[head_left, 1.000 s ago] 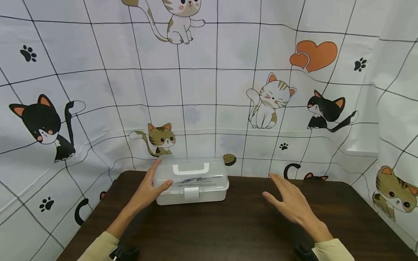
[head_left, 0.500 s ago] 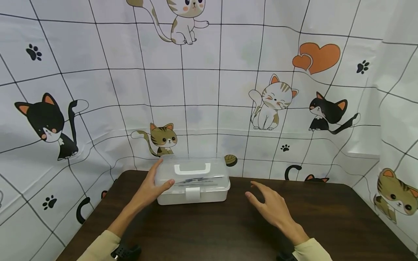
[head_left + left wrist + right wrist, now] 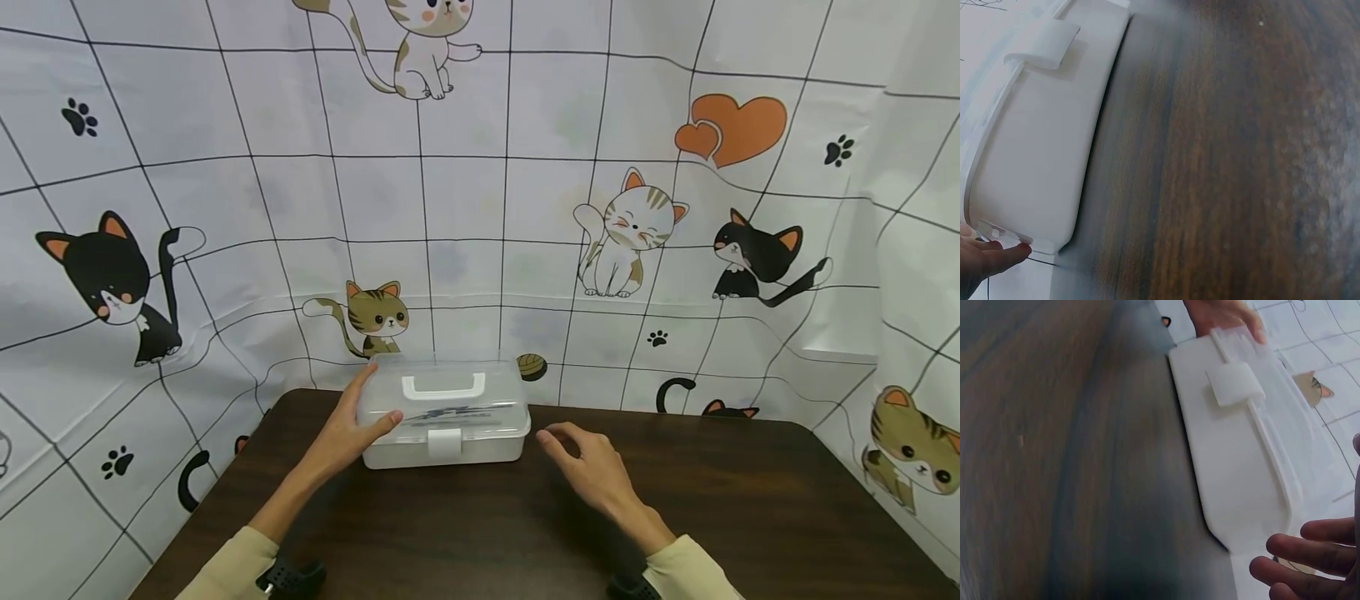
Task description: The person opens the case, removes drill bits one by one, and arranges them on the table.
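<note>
A white plastic storage box (image 3: 452, 452) with a clear lid, a white carry handle and a front latch stands at the back of the table. Thin dark items show through its lid. My left hand (image 3: 347, 427) rests at the box's left end, fingers fairly straight along the side and thumb extended over the front corner of the lid. In the left wrist view, its fingertips (image 3: 1017, 251) touch the end wall. Just right of the box is my right hand (image 3: 592, 467), fingers loosely bent and holding nothing. The right wrist view shows its fingers (image 3: 1319, 553) spread near the box's other end.
The dark wooden table (image 3: 450, 542) has its back edge right behind the box. Around it hangs a white curtain (image 3: 465, 200) with grid lines and cartoon cats. Dark bands (image 3: 291, 579) sit at both wrists, by the light sleeves.
My right hand has moved left across the table to near the box's right end, its fingers bending more. The left hand and the box stay in place; the head view shifts slightly.
</note>
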Available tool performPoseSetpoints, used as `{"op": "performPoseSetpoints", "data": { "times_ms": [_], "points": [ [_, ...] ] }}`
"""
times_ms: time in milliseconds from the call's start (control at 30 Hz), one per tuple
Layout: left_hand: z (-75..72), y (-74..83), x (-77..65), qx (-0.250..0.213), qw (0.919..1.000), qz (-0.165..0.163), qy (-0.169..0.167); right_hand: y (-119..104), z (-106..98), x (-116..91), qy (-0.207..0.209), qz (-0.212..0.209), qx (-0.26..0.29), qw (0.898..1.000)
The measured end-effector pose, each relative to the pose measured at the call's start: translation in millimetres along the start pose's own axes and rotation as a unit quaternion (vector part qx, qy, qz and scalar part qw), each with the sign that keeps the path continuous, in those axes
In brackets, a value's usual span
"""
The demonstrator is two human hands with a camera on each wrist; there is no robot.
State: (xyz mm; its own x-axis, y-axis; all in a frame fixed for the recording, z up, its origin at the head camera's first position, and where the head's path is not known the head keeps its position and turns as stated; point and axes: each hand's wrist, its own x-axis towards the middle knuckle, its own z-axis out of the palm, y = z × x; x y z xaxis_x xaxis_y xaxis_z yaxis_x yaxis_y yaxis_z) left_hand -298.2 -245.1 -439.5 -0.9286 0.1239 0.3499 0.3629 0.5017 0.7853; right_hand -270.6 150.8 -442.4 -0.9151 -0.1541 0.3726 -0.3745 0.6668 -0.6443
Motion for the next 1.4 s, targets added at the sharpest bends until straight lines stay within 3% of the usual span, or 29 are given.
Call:
{"op": "performPoseSetpoints", "data": {
  "times_ms": [167, 400, 567, 767, 1000, 1200, 1267, 1400],
  "points": [
    [-0.7, -2.1, -0.8, -0.004, 1.0, -0.004, 0.001, -9.2, 13.7, 0.8, -0.034, -0.001, 0.049, 0.998],
    [-0.7, -2.6, -0.9, -0.007, 1.0, -0.004, 0.001, -21.6, 30.0, 5.8, -0.086, 0.009, 0.126, 0.988],
    [0.4, -2.2, 0.9, 0.003, 1.0, 0.001, 0.0, -29.7, 37.6, 9.1, -0.121, 0.043, 0.192, 0.973],
    [0.7, -2.1, 1.4, 0.005, 1.0, 0.004, 0.0, -41.6, 50.2, 10.2, -0.19, 0.095, 0.27, 0.939],
    [-0.8, -1.2, 1.0, 0.007, 1.0, -0.004, 0.003, -56.1, 67.8, 12.3, -0.249, 0.175, 0.361, 0.882],
    [-2.6, -1.6, -0.4, 0.01, 0.9999, -0.003, 0.007, -69.5, 85.7, 15.3, -0.292, 0.22, 0.431, 0.825],
    [-2.2, -1.3, -0.7, 0.006, 1.0, -0.001, 0.006, -72.1, 91.2, 16.1, -0.292, 0.229, 0.448, 0.813],
    [-0.1, -1.7, -1.5, -0.002, 1.0, -0.004, 0.001, -74.5, 98.6, 15.3, -0.276, 0.245, 0.467, 0.804]
  ]
}}
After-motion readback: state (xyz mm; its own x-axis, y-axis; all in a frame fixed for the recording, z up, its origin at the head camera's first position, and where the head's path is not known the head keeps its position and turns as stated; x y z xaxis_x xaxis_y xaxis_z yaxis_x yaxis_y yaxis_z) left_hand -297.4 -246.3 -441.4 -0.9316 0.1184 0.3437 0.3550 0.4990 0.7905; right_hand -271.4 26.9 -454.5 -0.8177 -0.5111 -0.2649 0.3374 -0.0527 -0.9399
